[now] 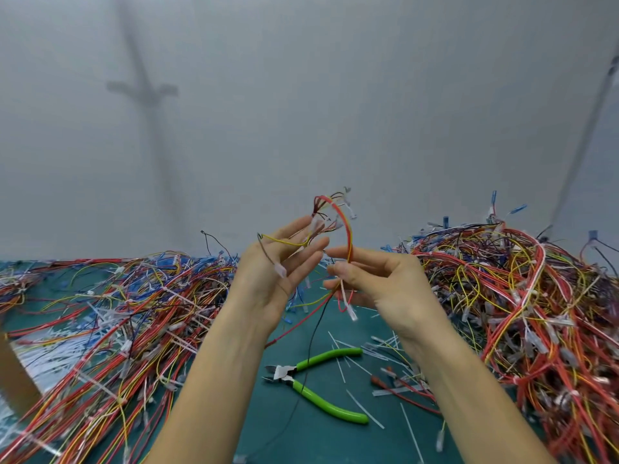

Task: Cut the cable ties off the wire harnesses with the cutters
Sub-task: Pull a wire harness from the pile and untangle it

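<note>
The cutters (315, 383) had glossy green plastic handles and bare metal blades. The surface (301, 440) looked matt green. The wires (502, 296) wore smooth plastic coating.

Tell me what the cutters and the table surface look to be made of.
Cutters: bare grey metal head with a dull sheen; handles in glossy bright-green sleeves, probably soft plastic or rubber, judging by the highlights. Table surface: matte teal mat with no glare, likely rubber or vinyl, though the look leaves that open.
</note>
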